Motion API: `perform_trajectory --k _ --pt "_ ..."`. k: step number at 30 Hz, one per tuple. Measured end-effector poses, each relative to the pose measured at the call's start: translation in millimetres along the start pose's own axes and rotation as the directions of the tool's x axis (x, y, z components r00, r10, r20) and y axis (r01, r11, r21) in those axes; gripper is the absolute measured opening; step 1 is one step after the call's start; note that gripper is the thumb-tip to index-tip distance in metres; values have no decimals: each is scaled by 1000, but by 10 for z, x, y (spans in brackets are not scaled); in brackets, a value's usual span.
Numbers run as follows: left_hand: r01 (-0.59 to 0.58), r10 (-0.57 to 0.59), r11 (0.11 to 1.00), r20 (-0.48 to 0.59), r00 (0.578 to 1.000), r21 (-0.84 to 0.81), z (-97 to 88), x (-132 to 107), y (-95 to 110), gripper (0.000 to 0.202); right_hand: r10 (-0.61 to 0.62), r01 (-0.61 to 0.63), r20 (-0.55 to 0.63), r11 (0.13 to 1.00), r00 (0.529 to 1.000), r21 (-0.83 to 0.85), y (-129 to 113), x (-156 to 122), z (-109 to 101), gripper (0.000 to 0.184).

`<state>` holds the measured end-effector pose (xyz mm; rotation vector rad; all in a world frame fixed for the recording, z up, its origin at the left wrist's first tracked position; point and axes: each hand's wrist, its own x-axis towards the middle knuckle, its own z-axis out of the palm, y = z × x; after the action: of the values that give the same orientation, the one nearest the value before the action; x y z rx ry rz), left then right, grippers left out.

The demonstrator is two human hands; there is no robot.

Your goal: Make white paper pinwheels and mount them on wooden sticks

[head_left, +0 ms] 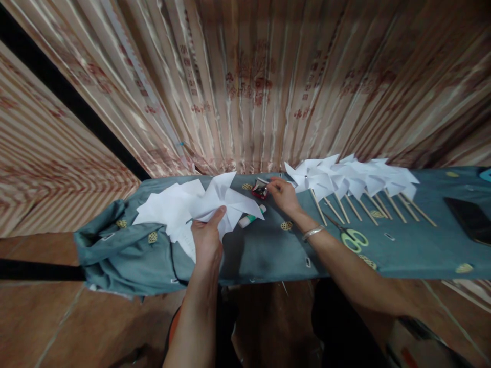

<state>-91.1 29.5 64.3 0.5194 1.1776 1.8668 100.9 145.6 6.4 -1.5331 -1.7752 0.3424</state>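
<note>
My left hand point(207, 235) pinches a white paper pinwheel point(226, 204) at its middle, thumb on top, with no stick visible on it. Beneath and to the left of it lies a pile of white paper pieces point(169, 207). My right hand point(282, 193), with a bracelet on the wrist, has its fingertips together at a small red box point(260, 190) of small dark items. What those fingers hold, if anything, is too small to make out. A green and white object point(252, 216), perhaps a glue stick or eraser, lies just in front of the box, partly under the pinwheel.
Several white pinwheels on wooden sticks point(353, 179) lie in an overlapping row at the right. In front of them are scissors with green handles point(353, 239). A dark phone point(468, 220) lies farther right on the teal cloth point(268, 255). Pleated curtains point(245, 87) hang behind.
</note>
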Motion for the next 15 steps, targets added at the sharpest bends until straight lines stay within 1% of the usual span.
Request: perform_trajectory --k 2,3,5,8,11,13,15 --pt "7 -7 1000 -7 1000 2 19 -5 -19 39 -20 20 -28 1000 999 4 61 -171 -93 21" --pt "10 -10 1000 -3 1000 5 28 -9 -32 38 -53 53 -56 999 997 -13 104 -276 -147 20" --pt "8 -8 1000 21 1000 11 44 -19 -65 37 -124 117 -66 988 990 -102 206 -503 -260 18" --pt "-7 5 1000 76 997 18 73 -48 -130 36 -204 204 31 934 979 -292 338 -807 -408 22" --pt "6 -12 999 108 994 51 120 -102 -204 35 -243 288 156 844 957 -453 382 -991 -484 23" --pt "24 -34 996 128 991 83 162 -151 -253 31 -265 336 212 808 941 -484 372 -1049 -494 24" --pt "27 -43 994 150 988 104 210 -201 -302 25 -283 358 226 811 932 -462 354 -1076 -486 25"
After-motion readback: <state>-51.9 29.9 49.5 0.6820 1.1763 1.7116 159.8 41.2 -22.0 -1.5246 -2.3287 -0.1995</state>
